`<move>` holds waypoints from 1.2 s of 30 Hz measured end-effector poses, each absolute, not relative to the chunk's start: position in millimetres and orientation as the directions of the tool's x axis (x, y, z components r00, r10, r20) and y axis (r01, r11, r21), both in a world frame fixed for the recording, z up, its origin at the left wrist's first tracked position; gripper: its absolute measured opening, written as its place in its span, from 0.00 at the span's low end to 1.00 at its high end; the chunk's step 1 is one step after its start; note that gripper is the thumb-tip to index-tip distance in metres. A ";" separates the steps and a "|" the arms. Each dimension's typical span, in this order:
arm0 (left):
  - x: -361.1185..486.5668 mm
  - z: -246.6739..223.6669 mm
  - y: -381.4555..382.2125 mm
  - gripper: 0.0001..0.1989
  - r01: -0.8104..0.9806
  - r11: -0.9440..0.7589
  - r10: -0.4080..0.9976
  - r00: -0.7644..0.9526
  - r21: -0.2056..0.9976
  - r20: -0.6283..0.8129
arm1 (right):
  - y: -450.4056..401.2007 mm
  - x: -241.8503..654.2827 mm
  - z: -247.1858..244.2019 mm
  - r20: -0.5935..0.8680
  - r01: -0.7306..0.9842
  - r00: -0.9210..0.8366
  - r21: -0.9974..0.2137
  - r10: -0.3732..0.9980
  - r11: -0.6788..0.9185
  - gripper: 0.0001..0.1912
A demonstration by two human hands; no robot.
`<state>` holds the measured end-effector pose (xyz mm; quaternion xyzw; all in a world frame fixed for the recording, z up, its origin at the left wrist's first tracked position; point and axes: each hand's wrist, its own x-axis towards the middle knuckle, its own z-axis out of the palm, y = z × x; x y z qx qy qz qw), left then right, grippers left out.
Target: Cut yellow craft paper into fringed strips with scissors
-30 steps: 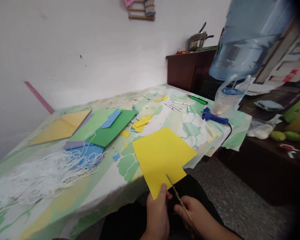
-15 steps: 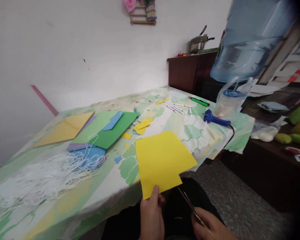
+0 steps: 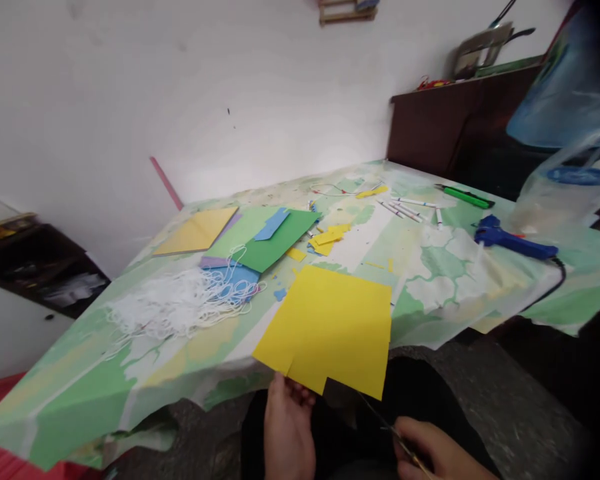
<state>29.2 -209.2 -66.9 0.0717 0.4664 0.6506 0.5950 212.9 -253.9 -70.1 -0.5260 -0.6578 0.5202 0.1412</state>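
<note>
Extending past the near edge of the worktop (image 3: 170,370), one yellow sheet (image 3: 330,327), notched along its near side, is gripped at that side by the left hand (image 3: 290,427), thumb and fingers closed on it. One pair of scissors (image 3: 387,425) is held in the right hand (image 3: 425,443), which is curled shut round it; whether the sheet is touched by the blades cannot be told. The two hands are set apart. On the worktop, one blue glue gun (image 3: 500,237), one green cutter (image 3: 467,196), one heap of white cord (image 3: 175,307) and several white pens (image 3: 405,212), too bunched for a sure count, are noted.
</note>
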 end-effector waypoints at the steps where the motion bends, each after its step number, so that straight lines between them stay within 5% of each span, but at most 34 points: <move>1: 31.1 -70.1 -212.2 0.09 -0.705 0.181 0.848 -0.242 0.685 -0.472 | -252.1 208.2 -70.0 -0.344 0.531 -0.434 -0.844 0.832 -0.072 0.16; 10: 34.2 -69.4 -215.5 0.09 -0.640 0.189 0.906 -0.179 0.745 -0.384 | -252.1 195.1 -74.6 -0.330 0.554 -0.467 -0.832 0.820 -0.019 0.21; 18: 19.0 -71.3 -220.1 0.10 -0.528 0.238 0.912 -0.168 0.815 -0.375 | -237.5 188.0 -67.4 -0.509 0.535 -0.494 -0.817 0.705 -0.215 0.27; 36: 1.9 -66.0 -226.6 0.09 -0.441 0.262 0.939 -0.088 0.858 -0.332 | -232.2 161.6 -57.6 -0.424 0.595 -0.491 -0.801 0.761 -0.063 0.22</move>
